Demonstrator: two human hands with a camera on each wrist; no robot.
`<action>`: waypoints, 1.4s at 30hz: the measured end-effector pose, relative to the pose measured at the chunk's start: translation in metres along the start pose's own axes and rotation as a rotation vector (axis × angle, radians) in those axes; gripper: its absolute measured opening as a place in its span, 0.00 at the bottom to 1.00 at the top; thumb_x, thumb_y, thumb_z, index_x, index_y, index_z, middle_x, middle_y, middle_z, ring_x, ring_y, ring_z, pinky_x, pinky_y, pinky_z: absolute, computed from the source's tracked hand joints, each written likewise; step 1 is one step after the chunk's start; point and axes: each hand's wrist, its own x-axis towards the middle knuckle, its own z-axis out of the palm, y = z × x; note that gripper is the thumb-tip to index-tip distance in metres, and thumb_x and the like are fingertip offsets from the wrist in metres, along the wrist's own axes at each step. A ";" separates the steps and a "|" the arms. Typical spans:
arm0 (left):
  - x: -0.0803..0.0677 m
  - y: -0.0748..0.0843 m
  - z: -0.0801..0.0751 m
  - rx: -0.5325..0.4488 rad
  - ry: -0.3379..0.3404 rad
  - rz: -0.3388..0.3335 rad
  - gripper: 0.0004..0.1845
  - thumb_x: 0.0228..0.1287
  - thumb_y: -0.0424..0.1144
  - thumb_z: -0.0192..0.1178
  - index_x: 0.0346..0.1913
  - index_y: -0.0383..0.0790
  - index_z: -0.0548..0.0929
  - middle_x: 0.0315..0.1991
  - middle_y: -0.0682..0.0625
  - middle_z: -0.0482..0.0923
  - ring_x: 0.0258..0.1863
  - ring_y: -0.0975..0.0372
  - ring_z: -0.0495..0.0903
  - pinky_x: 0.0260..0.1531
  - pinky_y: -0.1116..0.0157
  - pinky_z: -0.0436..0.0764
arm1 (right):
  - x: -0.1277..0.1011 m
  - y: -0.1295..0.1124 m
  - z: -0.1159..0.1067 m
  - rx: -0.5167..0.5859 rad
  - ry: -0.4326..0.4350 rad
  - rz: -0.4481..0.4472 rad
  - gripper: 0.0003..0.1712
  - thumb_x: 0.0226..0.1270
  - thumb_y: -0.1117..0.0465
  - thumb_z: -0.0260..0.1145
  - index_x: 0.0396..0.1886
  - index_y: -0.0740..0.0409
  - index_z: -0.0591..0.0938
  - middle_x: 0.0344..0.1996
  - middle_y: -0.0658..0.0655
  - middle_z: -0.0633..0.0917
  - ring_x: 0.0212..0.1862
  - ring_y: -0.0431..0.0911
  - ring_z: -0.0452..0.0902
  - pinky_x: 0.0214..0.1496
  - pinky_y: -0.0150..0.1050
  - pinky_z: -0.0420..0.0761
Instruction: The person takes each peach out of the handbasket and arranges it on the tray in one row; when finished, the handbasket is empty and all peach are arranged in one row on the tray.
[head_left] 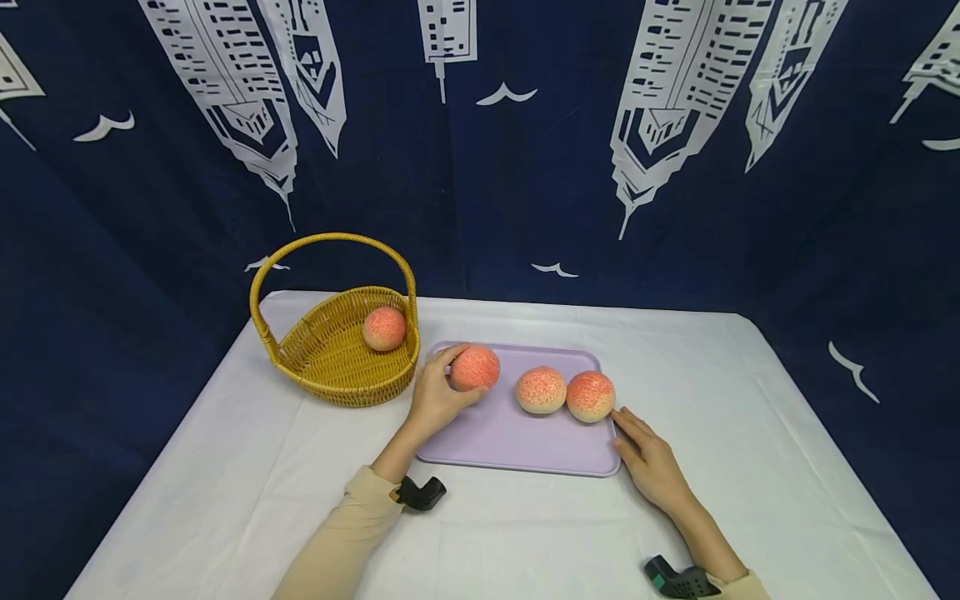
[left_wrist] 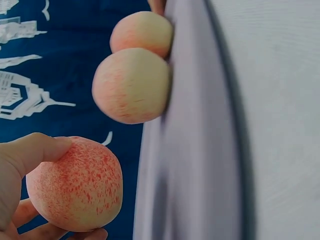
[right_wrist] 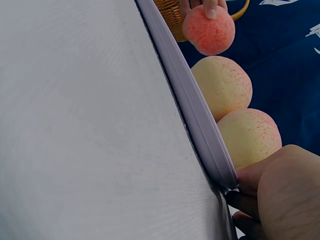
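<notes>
My left hand [head_left: 437, 396] grips a pink speckled peach [head_left: 476, 368] between thumb and fingers over the left part of a lilac tray [head_left: 517, 446]. In the left wrist view this peach [left_wrist: 80, 185] shows with the thumb across its upper side. Two more peaches, one paler [head_left: 541, 390] and one redder [head_left: 591, 397], sit side by side on the tray. My right hand [head_left: 654, 467] rests at the tray's right edge, its extended fingers close to the redder peach. The right wrist view shows the thumb at the tray's rim [right_wrist: 187, 95], with the other fingers partly hidden.
A yellow wicker basket [head_left: 315, 387] with a tall arched handle stands left of the tray, a peach [head_left: 384, 328] inside it on the right. A white cloth [head_left: 525, 533] covers the table. Behind hangs a navy curtain [head_left: 510, 183] with white building prints.
</notes>
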 end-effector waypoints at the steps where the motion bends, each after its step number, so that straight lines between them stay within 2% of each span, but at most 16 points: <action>1: -0.001 -0.003 0.003 0.004 -0.005 -0.001 0.37 0.42 0.35 0.78 0.61 0.37 0.78 0.57 0.39 0.79 0.55 0.48 0.79 0.54 0.49 0.78 | 0.000 0.000 0.000 0.001 -0.001 0.001 0.26 0.70 0.65 0.59 0.66 0.70 0.71 0.67 0.74 0.69 0.69 0.70 0.62 0.66 0.67 0.61; 7: -0.005 -0.013 0.015 0.043 -0.039 -0.016 0.38 0.42 0.36 0.78 0.61 0.37 0.77 0.58 0.38 0.79 0.57 0.47 0.78 0.58 0.48 0.76 | 0.000 -0.001 0.001 -0.002 0.010 -0.013 0.26 0.70 0.66 0.60 0.66 0.69 0.72 0.66 0.74 0.70 0.68 0.70 0.63 0.66 0.67 0.61; 12: -0.006 -0.015 0.020 0.050 -0.075 -0.045 0.38 0.43 0.38 0.78 0.62 0.38 0.76 0.58 0.39 0.78 0.59 0.46 0.77 0.59 0.46 0.74 | 0.000 -0.002 0.001 0.000 0.021 -0.022 0.26 0.70 0.66 0.60 0.66 0.69 0.72 0.66 0.74 0.70 0.68 0.70 0.63 0.65 0.67 0.62; 18: -0.006 -0.015 0.022 0.035 -0.094 -0.065 0.39 0.45 0.39 0.77 0.64 0.39 0.75 0.59 0.39 0.77 0.60 0.45 0.75 0.60 0.45 0.73 | 0.001 -0.003 0.000 0.002 0.015 -0.016 0.26 0.70 0.66 0.60 0.66 0.68 0.71 0.66 0.74 0.70 0.68 0.71 0.63 0.66 0.67 0.62; 22: -0.008 -0.015 0.024 0.026 -0.108 -0.038 0.39 0.46 0.39 0.77 0.64 0.36 0.75 0.57 0.37 0.77 0.56 0.45 0.77 0.56 0.46 0.75 | 0.000 -0.003 0.000 0.005 0.014 -0.015 0.26 0.70 0.65 0.60 0.66 0.68 0.71 0.66 0.74 0.69 0.68 0.71 0.62 0.65 0.67 0.62; 26: -0.009 -0.014 0.026 0.043 -0.117 -0.017 0.38 0.45 0.40 0.78 0.62 0.37 0.75 0.55 0.38 0.79 0.55 0.47 0.77 0.57 0.46 0.74 | 0.001 -0.003 0.000 0.006 0.012 -0.015 0.26 0.70 0.65 0.60 0.66 0.68 0.71 0.66 0.74 0.69 0.68 0.70 0.62 0.66 0.67 0.62; 34: -0.010 -0.014 0.028 0.075 -0.120 -0.015 0.37 0.44 0.42 0.78 0.60 0.37 0.75 0.51 0.40 0.79 0.51 0.49 0.78 0.53 0.48 0.75 | 0.001 -0.002 0.000 -0.002 0.008 -0.016 0.26 0.70 0.65 0.59 0.67 0.68 0.71 0.66 0.74 0.69 0.68 0.71 0.62 0.66 0.67 0.62; 42: -0.010 -0.006 0.023 0.156 -0.161 -0.073 0.43 0.45 0.48 0.77 0.64 0.37 0.70 0.54 0.39 0.76 0.55 0.47 0.76 0.56 0.46 0.74 | 0.001 -0.003 0.001 0.004 0.018 -0.027 0.26 0.70 0.66 0.60 0.66 0.69 0.72 0.66 0.75 0.70 0.67 0.71 0.63 0.65 0.67 0.62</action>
